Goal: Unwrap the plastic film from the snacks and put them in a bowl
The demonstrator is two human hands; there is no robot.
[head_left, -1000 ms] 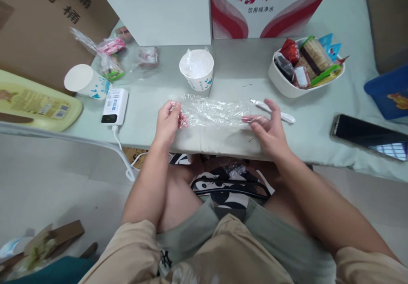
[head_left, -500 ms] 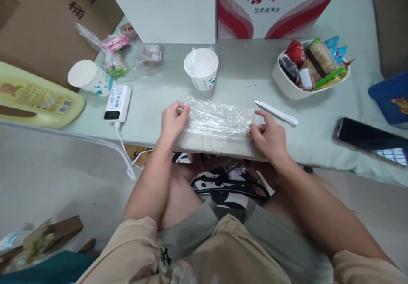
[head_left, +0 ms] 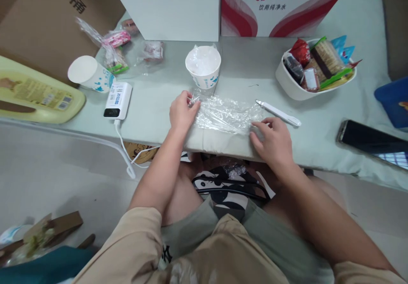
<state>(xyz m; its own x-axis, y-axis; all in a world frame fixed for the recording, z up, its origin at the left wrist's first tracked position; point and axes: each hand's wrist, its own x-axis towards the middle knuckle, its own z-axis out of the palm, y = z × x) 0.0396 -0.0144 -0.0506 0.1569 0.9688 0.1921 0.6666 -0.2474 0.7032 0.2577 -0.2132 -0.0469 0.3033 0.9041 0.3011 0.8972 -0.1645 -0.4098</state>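
A crumpled sheet of clear plastic film (head_left: 227, 115) lies on the pale green table (head_left: 153, 105) near its front edge. My left hand (head_left: 182, 113) is closed, pinching the film's left end. At the film's right end my right hand (head_left: 274, 141) rests with its fingers curled down on the film's edge. A paper cup lined with clear plastic (head_left: 203, 66) stands just behind the film. A thin white pen-like tool (head_left: 279, 113) lies to the right of the film, just beyond my right hand.
A white power bank (head_left: 117, 100) with a cable and a tipped paper cup (head_left: 87, 74) lie at left, with wrapped snacks (head_left: 114, 50) behind. A white bowl of snacks (head_left: 314, 69) stands at right, a dark phone (head_left: 371, 140) nearer. Cardboard boxes (head_left: 274, 3) line the back.
Both hands have drawn closer together, so the film is now shorter and more bunched. My right hand went from open fingers to curled fingers on the film's right edge.
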